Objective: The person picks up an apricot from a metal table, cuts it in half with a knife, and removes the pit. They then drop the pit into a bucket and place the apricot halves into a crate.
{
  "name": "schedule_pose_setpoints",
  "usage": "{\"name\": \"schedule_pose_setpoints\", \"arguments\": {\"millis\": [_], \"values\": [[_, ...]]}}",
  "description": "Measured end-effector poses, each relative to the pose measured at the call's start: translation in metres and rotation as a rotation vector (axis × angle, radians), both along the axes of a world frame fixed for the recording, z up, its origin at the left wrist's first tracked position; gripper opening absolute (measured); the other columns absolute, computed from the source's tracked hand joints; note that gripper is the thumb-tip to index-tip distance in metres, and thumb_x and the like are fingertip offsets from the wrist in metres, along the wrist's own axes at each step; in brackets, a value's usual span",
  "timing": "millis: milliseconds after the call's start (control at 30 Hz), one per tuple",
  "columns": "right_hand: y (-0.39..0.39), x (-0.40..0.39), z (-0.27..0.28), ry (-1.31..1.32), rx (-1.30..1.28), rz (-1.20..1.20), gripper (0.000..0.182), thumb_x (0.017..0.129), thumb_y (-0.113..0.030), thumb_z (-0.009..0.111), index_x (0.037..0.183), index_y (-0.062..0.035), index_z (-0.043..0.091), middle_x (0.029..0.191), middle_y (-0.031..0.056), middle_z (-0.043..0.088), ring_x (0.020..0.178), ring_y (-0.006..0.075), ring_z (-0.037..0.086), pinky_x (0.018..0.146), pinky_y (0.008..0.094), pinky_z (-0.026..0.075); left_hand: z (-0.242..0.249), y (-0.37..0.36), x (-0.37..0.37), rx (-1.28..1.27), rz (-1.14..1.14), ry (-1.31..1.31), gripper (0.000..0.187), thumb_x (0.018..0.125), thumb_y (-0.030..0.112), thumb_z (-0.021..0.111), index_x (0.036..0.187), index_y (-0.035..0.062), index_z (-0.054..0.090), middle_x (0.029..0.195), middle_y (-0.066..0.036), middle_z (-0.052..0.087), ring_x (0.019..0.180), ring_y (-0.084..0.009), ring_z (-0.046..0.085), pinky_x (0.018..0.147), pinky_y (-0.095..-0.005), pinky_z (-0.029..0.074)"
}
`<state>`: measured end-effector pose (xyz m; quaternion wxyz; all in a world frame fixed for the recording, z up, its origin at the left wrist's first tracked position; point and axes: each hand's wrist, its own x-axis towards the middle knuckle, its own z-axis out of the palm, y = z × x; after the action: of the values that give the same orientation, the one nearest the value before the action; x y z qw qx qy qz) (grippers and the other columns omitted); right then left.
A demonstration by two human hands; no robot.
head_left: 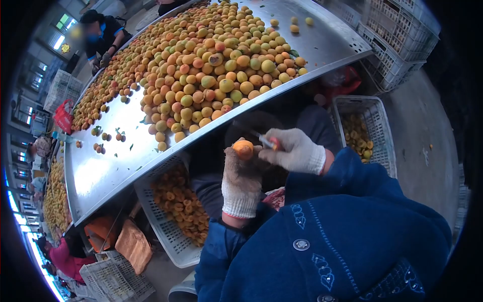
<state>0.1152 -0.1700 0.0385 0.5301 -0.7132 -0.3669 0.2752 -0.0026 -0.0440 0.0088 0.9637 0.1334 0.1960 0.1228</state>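
Note:
My left hand [240, 176], in a stained white knit glove, is closed around an apricot [243, 149] and holds it up in front of my lap. Close to its right side, my gloved right hand [294, 151] grips a small knife [273, 143] with a red and pale handle. The blade points up and left, above the fruit. Beyond both hands, a big heap of apricots [201, 75] covers much of a metal sorting table [100, 171], whose raised edge runs diagonally past me.
Below the table at left stands a white crate [173, 246] of halved apricots; another crate [378, 121] with halves is at right. Stacked crates [397, 40] rise at the upper right. A person [103, 38] in dark clothes works across the table; one in pink [68, 259] is lower left.

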Motion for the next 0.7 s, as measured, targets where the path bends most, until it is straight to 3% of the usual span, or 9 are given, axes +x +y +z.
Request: {"name": "schedule_pose_setpoints", "arguments": {"millis": [67, 167, 433, 633, 700], "values": [[-0.003, -0.006, -0.001, -0.424, -0.147, 0.057, 0.021, 0.084, -0.025, 0.069, 0.091, -0.0084, 0.059, 0.077, 0.0125, 0.064, 0.07, 0.0325, 0.065, 0.064, 0.0378, 0.052, -0.006, 0.002, 0.0, 0.047, 0.028, 0.011, 0.052, 0.095, 0.046, 0.055, 0.119, 0.0005, 0.051, 0.11, -0.017, 0.059, 0.102, -0.0278, 0.058, 0.097, -0.0401, 0.046], [-0.001, -0.01, -0.003, -0.619, -0.197, 0.107, 0.021, 0.083, -0.026, 0.068, 0.093, -0.0095, 0.06, 0.076, 0.0116, 0.065, 0.072, 0.0331, 0.066, 0.064, 0.0409, 0.052, -0.009, 0.003, -0.002, 0.129, 0.046, 0.006, 0.05, 0.095, 0.046, 0.055, 0.117, 0.0009, 0.053, 0.112, -0.016, 0.061, 0.105, -0.0275, 0.058, 0.099, -0.0394, 0.045], [0.004, -0.007, -0.007, -0.681, -0.292, 0.142, 0.023, 0.083, -0.028, 0.067, 0.092, -0.0084, 0.059, 0.076, 0.0116, 0.066, 0.071, 0.0316, 0.067, 0.064, 0.0415, 0.053, -0.003, 0.002, -0.005, 0.184, 0.063, -0.051, 0.045, 0.092, 0.041, 0.061, 0.118, 0.0056, 0.056, 0.116, -0.014, 0.061, 0.109, -0.0251, 0.057, 0.098, -0.0399, 0.044], [0.006, 0.0, -0.016, -0.736, -0.393, 0.047, 0.022, 0.086, -0.029, 0.063, 0.092, -0.0086, 0.058, 0.077, 0.0125, 0.066, 0.073, 0.0323, 0.067, 0.064, 0.0426, 0.053, -0.003, 0.004, -0.006, 0.197, 0.167, 0.023, 0.053, 0.089, 0.047, 0.064, 0.116, 0.0019, 0.054, 0.108, -0.013, 0.06, 0.105, -0.0256, 0.057, 0.101, -0.0411, 0.043], [0.006, 0.005, -0.025, -0.643, -0.533, 0.024, 0.022, 0.088, -0.029, 0.061, 0.093, -0.0086, 0.058, 0.079, 0.0131, 0.067, 0.075, 0.0337, 0.067, 0.065, 0.0431, 0.053, 0.006, 0.004, -0.007, 0.24, 0.179, -0.005, 0.055, 0.088, 0.048, 0.065, 0.116, 0.0016, 0.054, 0.105, -0.014, 0.06, 0.1, -0.0262, 0.059, 0.098, -0.0415, 0.046]]}}
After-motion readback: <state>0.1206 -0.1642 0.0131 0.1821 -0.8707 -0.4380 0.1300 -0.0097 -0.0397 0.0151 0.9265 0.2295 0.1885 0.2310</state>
